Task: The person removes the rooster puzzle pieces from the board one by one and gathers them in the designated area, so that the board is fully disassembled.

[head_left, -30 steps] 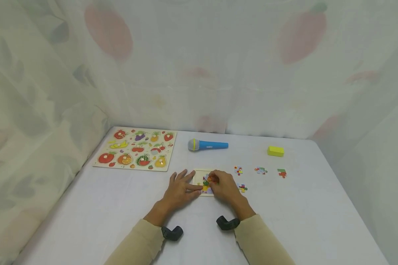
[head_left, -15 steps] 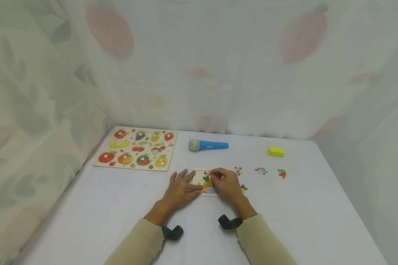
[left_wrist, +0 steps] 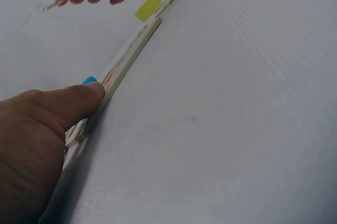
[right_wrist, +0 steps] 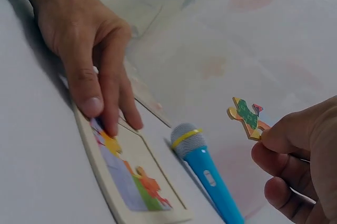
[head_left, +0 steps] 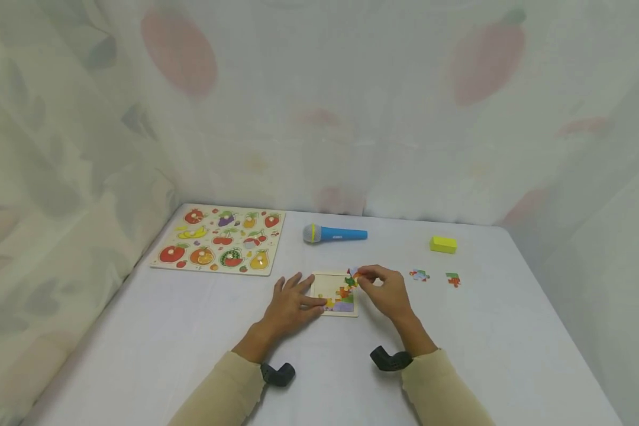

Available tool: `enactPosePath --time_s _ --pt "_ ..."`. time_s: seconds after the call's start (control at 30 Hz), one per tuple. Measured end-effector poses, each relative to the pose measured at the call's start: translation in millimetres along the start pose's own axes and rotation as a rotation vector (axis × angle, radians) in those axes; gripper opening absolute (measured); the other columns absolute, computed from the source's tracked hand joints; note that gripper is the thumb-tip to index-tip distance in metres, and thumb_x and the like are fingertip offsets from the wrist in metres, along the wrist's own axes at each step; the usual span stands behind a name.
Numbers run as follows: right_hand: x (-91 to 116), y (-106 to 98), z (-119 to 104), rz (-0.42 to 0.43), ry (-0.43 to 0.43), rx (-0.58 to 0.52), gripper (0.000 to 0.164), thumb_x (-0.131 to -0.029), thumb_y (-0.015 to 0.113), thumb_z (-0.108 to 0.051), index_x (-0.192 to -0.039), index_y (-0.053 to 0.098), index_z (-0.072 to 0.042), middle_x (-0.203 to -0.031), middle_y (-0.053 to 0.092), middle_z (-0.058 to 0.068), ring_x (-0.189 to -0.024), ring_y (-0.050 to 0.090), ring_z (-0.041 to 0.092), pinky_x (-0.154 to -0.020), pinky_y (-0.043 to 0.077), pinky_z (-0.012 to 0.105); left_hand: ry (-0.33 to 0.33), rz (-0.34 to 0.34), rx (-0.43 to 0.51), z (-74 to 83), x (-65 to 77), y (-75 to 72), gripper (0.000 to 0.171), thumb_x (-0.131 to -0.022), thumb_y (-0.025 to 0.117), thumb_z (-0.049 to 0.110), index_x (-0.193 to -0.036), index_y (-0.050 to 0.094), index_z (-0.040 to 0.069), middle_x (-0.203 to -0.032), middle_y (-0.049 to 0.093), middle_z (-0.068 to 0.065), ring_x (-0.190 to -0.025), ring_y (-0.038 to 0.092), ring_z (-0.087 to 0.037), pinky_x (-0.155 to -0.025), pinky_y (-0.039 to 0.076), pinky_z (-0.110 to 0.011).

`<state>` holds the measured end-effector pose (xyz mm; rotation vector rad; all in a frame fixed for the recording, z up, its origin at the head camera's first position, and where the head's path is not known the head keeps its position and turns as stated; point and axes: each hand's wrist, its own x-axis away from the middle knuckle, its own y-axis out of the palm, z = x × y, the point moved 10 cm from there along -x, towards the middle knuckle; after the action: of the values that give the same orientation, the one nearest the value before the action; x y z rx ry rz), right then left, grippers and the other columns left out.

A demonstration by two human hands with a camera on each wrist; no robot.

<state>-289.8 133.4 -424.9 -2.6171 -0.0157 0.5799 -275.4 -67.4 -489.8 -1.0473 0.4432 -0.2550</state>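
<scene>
My left hand [head_left: 290, 307] rests at the left side of a small wooden puzzle tray [head_left: 327, 285], fingers spread and straight, thumb and fingertips on its edge. Assembled pieces [right_wrist: 145, 187] in lilac, yellow, green and orange line the lower part of that tray; bare wood shows above them. Just over the tray's upper right corner, my right hand [head_left: 390, 291] pinches a jigsaw piece [right_wrist: 246, 118] between thumb and index finger. Green, yellow and orange print shows on this piece, which is raised and tilted in the right wrist view.
Two loose jigsaw pieces, one pale blue [head_left: 419, 275] and one green and red [head_left: 453, 280], lie to the right. Behind them stands a yellow block [head_left: 443, 244]. A blue toy microphone [head_left: 335, 234] lies beyond the tray, and a fruit peg puzzle [head_left: 218, 239] at the back left.
My right hand has risen off the tray and shifted right, carrying the jigsaw piece that was over the tray's middle. My left hand has stayed in place.
</scene>
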Motion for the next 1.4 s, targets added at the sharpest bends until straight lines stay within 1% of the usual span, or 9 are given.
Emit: enactPosePath --time_s 0.17,0.3,0.57,0.7,0.8,0.9,1.03,1.17,1.4 --pt "3 -25 4 0.002 0.022 0.016 0.013 -0.086 0.071 -0.006 -0.098 0.074 -0.005 -0.081 0.068 -0.004 -0.080 0.058 0.017 -0.070 0.046 0.041 0.006 0.007 0.003 -0.4 0.3 0.1 0.024 -0.088 0.067 0.047 -0.107 0.075 0.036 -0.146 0.044 -0.006 -0.139 0.027 -0.035 -0.107 0.011 -0.063" --pt "8 -46 7 0.012 0.023 0.054 0.013 -0.087 0.072 -0.008 -0.099 0.074 -0.006 -0.082 0.068 -0.004 -0.081 0.057 0.017 -0.070 0.046 0.041 0.003 0.010 0.008 -0.7 0.1 0.8 0.024 -0.088 0.067 0.046 -0.107 0.075 0.035 -0.146 0.045 -0.007 -0.139 0.028 -0.035 -0.107 0.012 -0.062" --pt "20 -86 19 0.018 0.004 0.084 0.015 -0.087 0.072 -0.011 -0.102 0.074 -0.005 -0.085 0.068 -0.002 -0.081 0.056 0.014 -0.072 0.042 0.032 -0.010 0.004 0.013 -0.6 0.7 1.9 0.024 -0.088 0.067 0.046 -0.107 0.075 0.034 -0.146 0.045 -0.005 -0.139 0.027 -0.034 -0.107 0.011 -0.062" --pt "26 -105 29 0.025 -0.023 0.118 0.015 -0.086 0.073 -0.007 -0.100 0.074 -0.005 -0.084 0.069 -0.001 -0.080 0.056 0.011 -0.071 0.043 0.033 -0.010 0.005 0.003 -1.4 0.5 3.1 0.025 -0.088 0.066 0.048 -0.108 0.075 0.035 -0.146 0.045 -0.005 -0.139 0.026 -0.033 -0.107 0.011 -0.062" --pt "30 -116 42 0.015 -0.008 0.157 0.015 -0.087 0.072 -0.008 -0.101 0.074 -0.004 -0.086 0.070 0.000 -0.082 0.056 0.009 -0.072 0.044 0.037 -0.007 0.008 -0.006 -2.2 0.3 3.4 0.025 -0.088 0.066 0.048 -0.108 0.075 0.035 -0.146 0.045 -0.005 -0.139 0.027 -0.034 -0.107 0.011 -0.062" --pt "34 -122 59 -0.020 0.042 0.199 0.015 -0.089 0.071 -0.012 -0.102 0.074 -0.004 -0.090 0.071 0.001 -0.086 0.057 0.009 -0.076 0.044 0.039 -0.005 0.010 -0.011 -2.6 0.0 3.1 0.025 -0.088 0.066 0.048 -0.107 0.075 0.035 -0.146 0.045 -0.005 -0.139 0.027 -0.033 -0.107 0.011 -0.062" --pt "37 -125 78 -0.076 0.094 0.218 0.015 -0.090 0.070 -0.015 -0.100 0.074 -0.006 -0.090 0.072 0.000 -0.086 0.058 0.011 -0.079 0.042 0.041 -0.010 0.009 -0.006 -2.8 0.0 2.4 0.025 -0.088 0.066 0.048 -0.107 0.075 0.036 -0.146 0.045 -0.005 -0.139 0.027 -0.033 -0.108 0.011 -0.061" --pt "40 -125 91 -0.112 0.126 0.241 0.012 -0.089 0.070 -0.012 -0.099 0.074 -0.005 -0.088 0.071 -0.001 -0.081 0.057 0.014 -0.076 0.042 0.038 -0.014 0.003 0.004 -2.8 0.4 2.6 0.025 -0.088 0.066 0.048 -0.107 0.075 0.036 -0.146 0.044 -0.005 -0.139 0.026 -0.033 -0.108 0.010 -0.061" --pt "41 -122 109 -0.155 0.166 0.276 0.012 -0.088 0.072 -0.012 -0.096 0.073 -0.005 -0.084 0.068 -0.001 -0.076 0.053 0.016 -0.064 0.043 0.028 -0.017 0.004 0.027 -3.2 0.3 2.0 0.025 -0.087 0.067 0.047 -0.107 0.076 0.035 -0.146 0.045 -0.005 -0.139 0.026 -0.033 -0.108 0.010 -0.061"
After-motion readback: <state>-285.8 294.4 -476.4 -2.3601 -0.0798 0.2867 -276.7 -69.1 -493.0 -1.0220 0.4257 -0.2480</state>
